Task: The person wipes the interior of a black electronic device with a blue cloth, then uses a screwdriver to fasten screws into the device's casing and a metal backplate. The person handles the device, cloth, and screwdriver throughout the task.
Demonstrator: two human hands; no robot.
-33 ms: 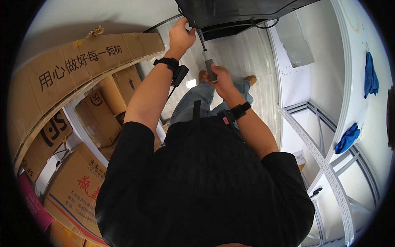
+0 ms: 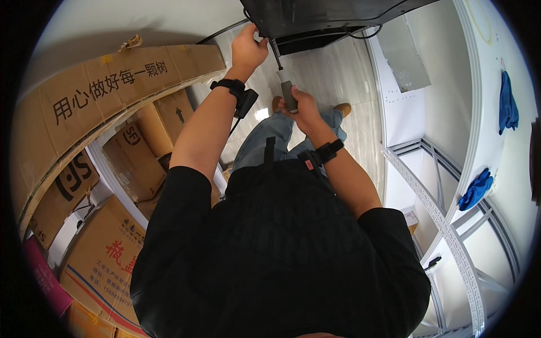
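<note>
Holding a gray screwdriver point(image 2: 289, 97) in the right hand point(image 2: 305, 108). By the far black case point(image 2: 327, 17) with the left hand point(image 2: 249, 49), can't tell if pinching.

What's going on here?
The person's right hand holds a screwdriver by its grey handle, the shaft pointing up toward the edge of a black unit. The left hand is at that edge, close to the shaft's far end. Whether the tip sits in a screw can't be made out. Cartons are stacked at left.
</note>
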